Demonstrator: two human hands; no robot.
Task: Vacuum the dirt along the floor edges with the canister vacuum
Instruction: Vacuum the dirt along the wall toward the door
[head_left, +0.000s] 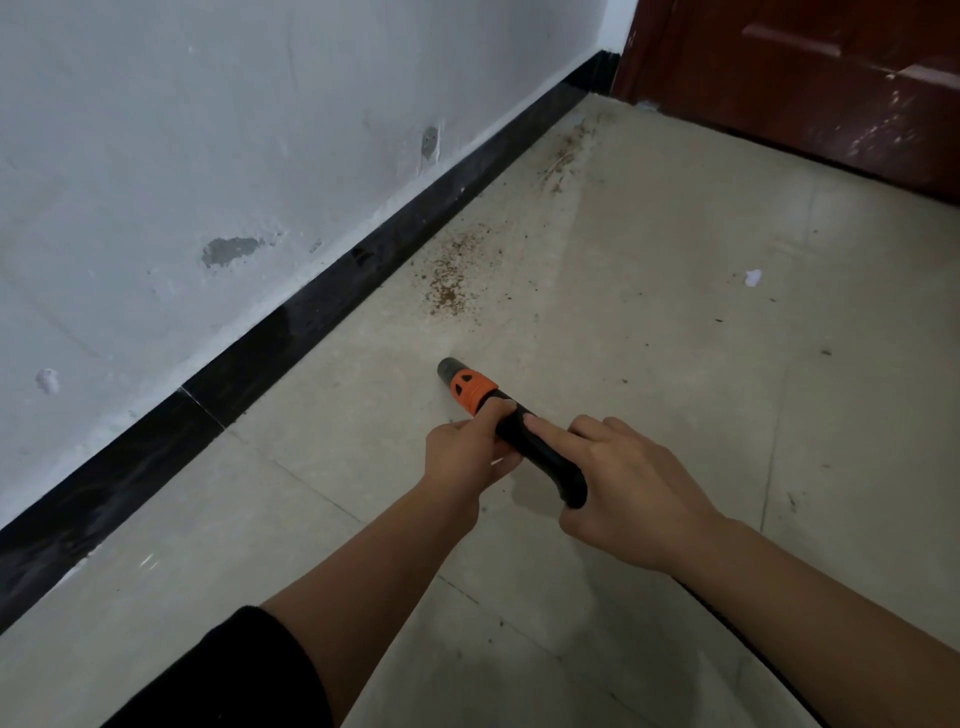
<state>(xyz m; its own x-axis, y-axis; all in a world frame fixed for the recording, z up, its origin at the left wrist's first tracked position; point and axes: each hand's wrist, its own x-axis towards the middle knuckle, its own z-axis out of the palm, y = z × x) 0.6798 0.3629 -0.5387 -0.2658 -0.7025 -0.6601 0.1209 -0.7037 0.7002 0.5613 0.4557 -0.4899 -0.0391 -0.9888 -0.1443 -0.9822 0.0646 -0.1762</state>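
Vacuum wand: smooth black plastic tube with slotted orange collar and round grey mouth, at centre, pointing toward 11 o'clock over matt beige floor tiles. The left hand curls its fingers round the tube just behind the collar; the right hand clasps the rear end, forefinger laid straight along the top. Granular brown dirt lies at 12 o'clock from the mouth, beside the glossy black baseboard; a second streak lies farther along at 1 o'clock, below the chipped white wall.
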